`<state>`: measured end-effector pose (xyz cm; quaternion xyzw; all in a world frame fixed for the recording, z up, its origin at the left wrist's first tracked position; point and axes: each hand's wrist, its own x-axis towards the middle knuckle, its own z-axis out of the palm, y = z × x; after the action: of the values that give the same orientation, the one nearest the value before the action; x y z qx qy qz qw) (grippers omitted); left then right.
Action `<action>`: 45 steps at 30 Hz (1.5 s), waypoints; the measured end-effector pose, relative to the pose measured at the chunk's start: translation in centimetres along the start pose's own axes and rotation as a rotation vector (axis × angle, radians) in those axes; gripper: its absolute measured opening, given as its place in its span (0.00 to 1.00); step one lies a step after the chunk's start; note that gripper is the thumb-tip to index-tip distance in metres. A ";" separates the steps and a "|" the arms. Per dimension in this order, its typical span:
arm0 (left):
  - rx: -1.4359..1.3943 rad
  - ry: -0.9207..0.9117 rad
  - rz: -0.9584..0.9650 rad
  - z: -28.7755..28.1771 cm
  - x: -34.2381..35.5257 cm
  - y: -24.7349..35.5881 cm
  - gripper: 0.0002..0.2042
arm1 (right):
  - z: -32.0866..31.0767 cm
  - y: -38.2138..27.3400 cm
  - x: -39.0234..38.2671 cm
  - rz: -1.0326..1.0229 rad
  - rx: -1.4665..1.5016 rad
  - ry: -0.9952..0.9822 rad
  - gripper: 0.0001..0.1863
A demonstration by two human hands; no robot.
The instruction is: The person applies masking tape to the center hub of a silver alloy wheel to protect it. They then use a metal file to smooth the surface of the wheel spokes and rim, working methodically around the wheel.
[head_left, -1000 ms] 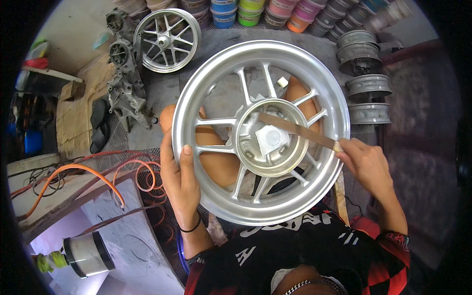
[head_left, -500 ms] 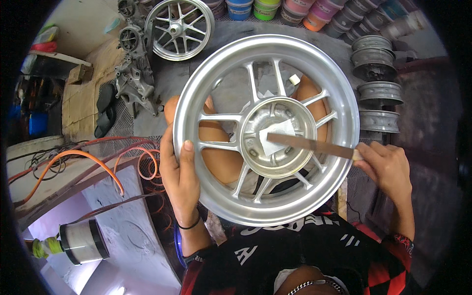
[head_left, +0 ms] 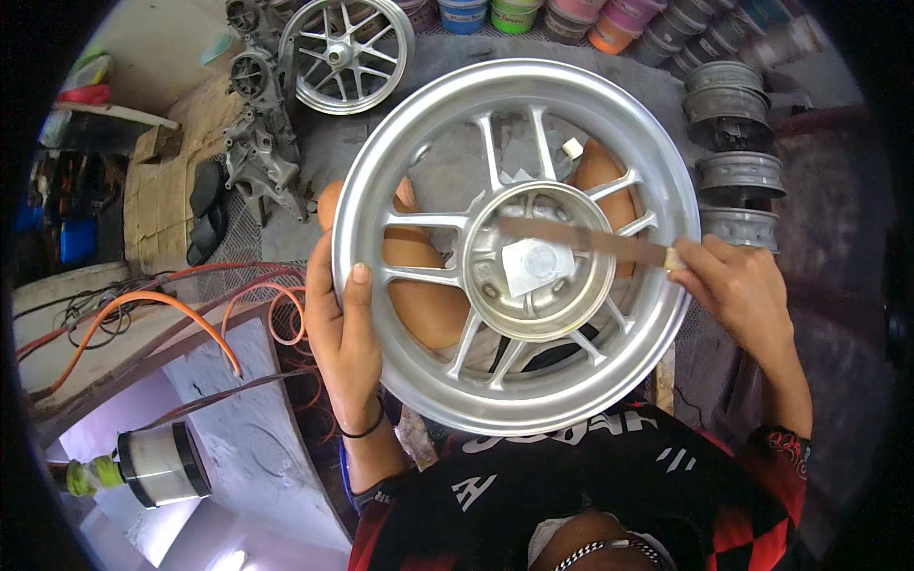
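Note:
A large silver spoked wheel rim (head_left: 514, 78) is held in front of my body, its open hub facing up. My left hand (head_left: 345, 328) grips the rim's left edge, thumb on the face and fingers beneath. In my right hand (head_left: 738, 290) is a long flat brown blade (head_left: 624, 247) with a pale handle end, pinched at the rim's right side. The blade reaches across the hub and is slightly blurred; whether it touches the metal I cannot tell. A white square piece (head_left: 524, 276), resembling paper, lies inside the hub, with a round mark on it.
Another silver wheel (head_left: 352, 57) lies at the far left, beside grey metal castings (head_left: 257, 171). Stacked small rims (head_left: 738, 176) stand at right. Colored tubs (head_left: 514, 17) line the back. An orange hose (head_left: 190, 309) and cables run at left. A small white block (head_left: 572, 148) shows past the spokes.
The blade has moved away from me, off the white piece toward the far side of the hub, and my right hand has shifted with it. The rim has moved slightly; my left hand keeps its grip.

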<state>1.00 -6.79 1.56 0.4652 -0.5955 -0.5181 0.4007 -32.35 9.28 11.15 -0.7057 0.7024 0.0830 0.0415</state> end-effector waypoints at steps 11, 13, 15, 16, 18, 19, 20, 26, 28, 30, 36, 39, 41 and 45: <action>-0.023 0.018 -0.011 0.2 -0.2 -0.1 0.20 | -0.7 0.5 -0.2 0.045 0.047 -0.036 0.15; -0.009 0.025 -0.004 0.2 -0.3 -0.1 0.20 | -0.8 1.1 -2.2 0.035 0.184 -0.015 0.16; -0.022 0.016 -0.013 0.2 -0.3 0.2 0.20 | -0.6 0.4 -1.5 0.005 0.134 -0.074 0.15; -0.035 0.016 -0.015 0.2 -0.3 0.1 0.20 | -0.8 -0.5 -1.3 0.003 0.104 -0.105 0.15; -0.062 0.018 -0.018 0.1 -0.2 -0.1 0.20 | -0.8 -0.5 -0.2 0.107 0.140 -0.187 0.14; -0.047 0.030 -0.021 0.1 -0.1 -0.1 0.20 | -0.4 0.0 0.0 0.118 0.137 -0.142 0.14; -0.047 0.033 -0.023 0.1 -0.1 0.0 0.20 | -0.2 0.5 0.0 0.127 0.133 -0.097 0.14; -0.047 0.036 -0.051 0.0 -0.6 0.3 0.20 | 0.4 -0.6 -2.3 0.120 0.252 -0.139 0.14; -0.104 0.046 -0.065 -0.1 -0.5 0.0 0.20 | 1.5 -0.2 -1.1 0.124 0.212 -0.077 0.15; -0.084 0.025 -0.054 -0.1 -0.3 -0.3 0.20 | 1.2 0.7 -1.7 0.095 0.202 -0.035 0.17; -0.066 0.024 -0.048 0.2 -0.3 -0.1 0.20 | -1.7 1.8 -0.7 -0.186 -0.066 -0.012 0.19; -0.081 0.017 -0.034 0.4 0.0 -0.3 0.20 | -0.4 0.7 1.9 -0.281 -0.096 0.101 0.17; -0.070 0.028 -0.041 0.0 -0.2 -0.3 0.21 | -0.8 1.4 2.5 -0.339 -0.067 0.142 0.17; -0.052 0.049 -0.054 0.0 -0.4 -0.2 0.21 | -2.3 3.7 1.3 -0.271 -0.068 0.121 0.17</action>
<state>1.17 -6.38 1.36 0.4830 -0.5591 -0.5324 0.4131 -35.95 7.54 13.43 -0.7987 0.5988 0.0579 -0.0141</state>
